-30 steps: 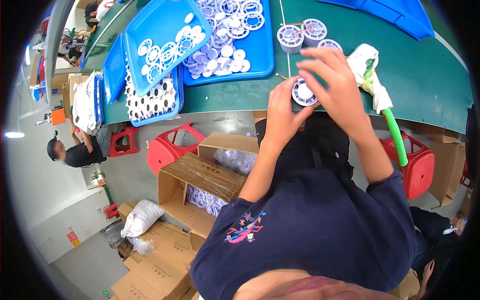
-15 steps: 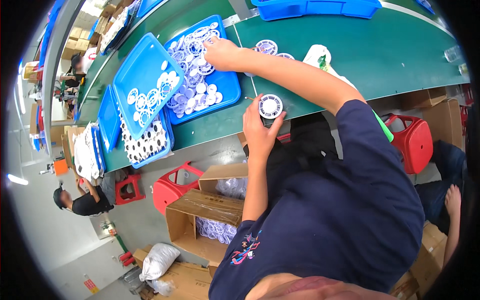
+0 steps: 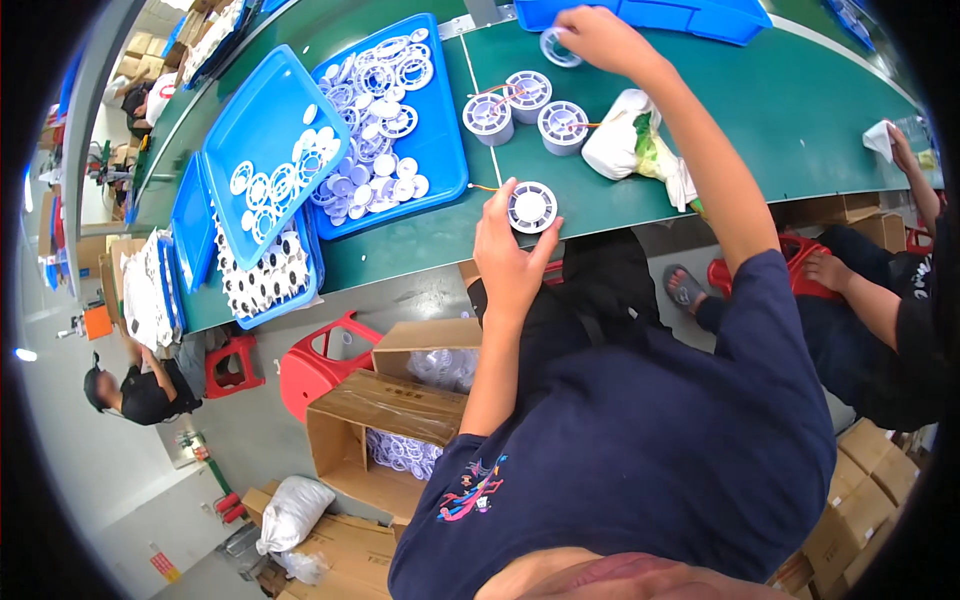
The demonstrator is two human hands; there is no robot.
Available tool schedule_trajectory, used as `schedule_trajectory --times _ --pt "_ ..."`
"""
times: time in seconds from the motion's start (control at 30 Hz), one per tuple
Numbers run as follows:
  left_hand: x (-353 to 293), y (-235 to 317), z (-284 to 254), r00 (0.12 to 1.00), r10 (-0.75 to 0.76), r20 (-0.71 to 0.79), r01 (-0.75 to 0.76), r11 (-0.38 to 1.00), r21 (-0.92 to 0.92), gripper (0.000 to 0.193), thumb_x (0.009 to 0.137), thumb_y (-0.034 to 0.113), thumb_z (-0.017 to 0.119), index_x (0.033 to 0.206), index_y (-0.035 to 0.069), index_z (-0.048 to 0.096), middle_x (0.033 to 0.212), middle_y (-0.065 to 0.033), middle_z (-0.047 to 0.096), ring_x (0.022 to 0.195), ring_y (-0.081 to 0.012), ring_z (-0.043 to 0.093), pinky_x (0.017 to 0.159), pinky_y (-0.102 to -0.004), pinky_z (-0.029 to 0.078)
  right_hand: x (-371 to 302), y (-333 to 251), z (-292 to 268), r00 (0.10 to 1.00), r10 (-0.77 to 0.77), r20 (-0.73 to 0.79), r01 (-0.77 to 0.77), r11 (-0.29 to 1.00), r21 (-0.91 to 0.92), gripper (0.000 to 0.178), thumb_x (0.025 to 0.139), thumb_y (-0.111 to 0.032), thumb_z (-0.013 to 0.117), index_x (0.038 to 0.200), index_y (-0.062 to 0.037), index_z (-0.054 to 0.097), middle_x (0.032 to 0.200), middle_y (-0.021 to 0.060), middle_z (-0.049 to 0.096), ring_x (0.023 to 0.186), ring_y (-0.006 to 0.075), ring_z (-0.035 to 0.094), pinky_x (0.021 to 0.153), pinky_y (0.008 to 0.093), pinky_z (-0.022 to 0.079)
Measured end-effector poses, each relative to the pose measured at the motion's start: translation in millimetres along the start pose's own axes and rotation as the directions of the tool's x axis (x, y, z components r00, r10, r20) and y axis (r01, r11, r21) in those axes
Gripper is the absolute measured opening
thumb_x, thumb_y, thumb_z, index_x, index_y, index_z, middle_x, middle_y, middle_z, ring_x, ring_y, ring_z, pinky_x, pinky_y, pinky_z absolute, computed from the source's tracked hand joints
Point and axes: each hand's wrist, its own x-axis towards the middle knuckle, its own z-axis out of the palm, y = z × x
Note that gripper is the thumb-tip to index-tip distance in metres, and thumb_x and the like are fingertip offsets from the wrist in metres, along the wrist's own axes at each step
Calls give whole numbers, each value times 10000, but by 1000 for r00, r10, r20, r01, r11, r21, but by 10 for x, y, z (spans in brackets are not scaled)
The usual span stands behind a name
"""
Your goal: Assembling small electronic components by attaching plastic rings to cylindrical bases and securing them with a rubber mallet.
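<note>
Left fingers (image 3: 497,205) around slotted cylinder (image 3: 531,207), right fingers (image 3: 575,19) on ring (image 3: 547,48), perhaps plastic.

Dark navy T-shirt (image 3: 640,460) is covering the torso, short sleeves (image 3: 775,310) are leaving forearms (image 3: 498,375) bare, pink-and-blue motif (image 3: 473,492) is decorating the left chest, black trousers (image 3: 608,275) are showing beyond the hem

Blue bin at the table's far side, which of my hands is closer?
Right. Your right hand is beside the blue bin; your left hand is farther off, holding a white round part.
</note>
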Motion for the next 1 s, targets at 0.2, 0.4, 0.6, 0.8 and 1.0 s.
schedule_trajectory --times 0.2,0.4,0.6,0.8,1.0 --pt "226 67 -24 991 -90 96 98 992 -80 715 855 131 856 1471 29 507 1306 -193 658 1169 -326 680 983 -411 537 -266 -43 193 1000 13 -17 -17 959 -281 553 924 -263 750 1392 2 623 1307 261 624 1191 418 643 1051 446 517" --pt "271 35 -14 987 -96 127 115 982 -150 733 835 182 865 1465 44 517 1288 -175 630 1143 -367 636 973 -444 510 -503 -153 128 996 -63 70 81 950 -300 604 858 -210 810 1400 -35 609 1332 171 618 1211 381 596 1065 432 504" --pt "258 27 11 999 -6 33 8 999 -50 754 826 185 872 1476 50 516 1318 -185 596 1157 -382 619 965 -458 505 -476 -144 202 996 -92 -5 87 955 -283 562 861 -250 810 1344 -30 626 1321 160 615 1201 382 605 1018 462 542" --pt "222 5 39 1000 -21 17 22 998 -63 832 803 143 890 1512 22 471 1305 -181 594 1181 -347 633 997 -426 513 -370 -167 252 995 -102 -5 91 905 -416 524 891 -291 791 1316 -25 637 1298 170 628 1178 375 632 988 453 550" --pt "205 -36 29 999 -44 -15 42 993 -110 835 823 139 867 1527 10 436 1320 -194 614 1174 -362 634 999 -446 507 -539 -424 62 876 -241 -417 251 967 -31 483 884 -260 771 1301 -46 655 1200 192 649 1072 361 674 903 432 553"
